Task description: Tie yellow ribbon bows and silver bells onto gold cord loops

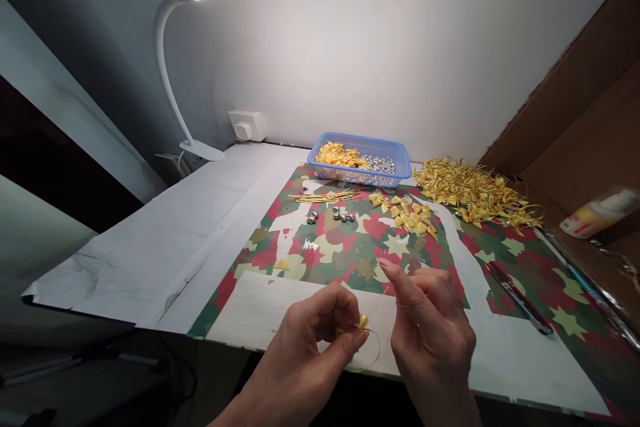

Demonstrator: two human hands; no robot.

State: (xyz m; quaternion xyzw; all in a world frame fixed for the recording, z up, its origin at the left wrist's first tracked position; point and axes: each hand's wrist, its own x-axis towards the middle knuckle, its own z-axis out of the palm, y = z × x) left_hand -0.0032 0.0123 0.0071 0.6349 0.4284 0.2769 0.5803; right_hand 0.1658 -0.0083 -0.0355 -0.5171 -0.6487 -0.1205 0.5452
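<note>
My left hand (310,340) is closed in a pinch on a small yellow ribbon bow (361,322) with a thin gold loop (373,353) hanging from it, near the table's front edge. My right hand (430,327) hovers just right of it, fingers loosely curled, forefinger raised, nothing visible in it. Further back on the patterned paper (525,273) lie yellow bows (407,213), a few silver bells (343,215) and a bundle of yellow strips (327,197).
A blue basket (350,177) with yellow bows and silver bells stands at the back. A heap of finished gold-looped bows (473,190) lies to its right. Dark tools (517,297) lie at the right, a bottle (597,213) further right. A white desk lamp (167,47) stands back left.
</note>
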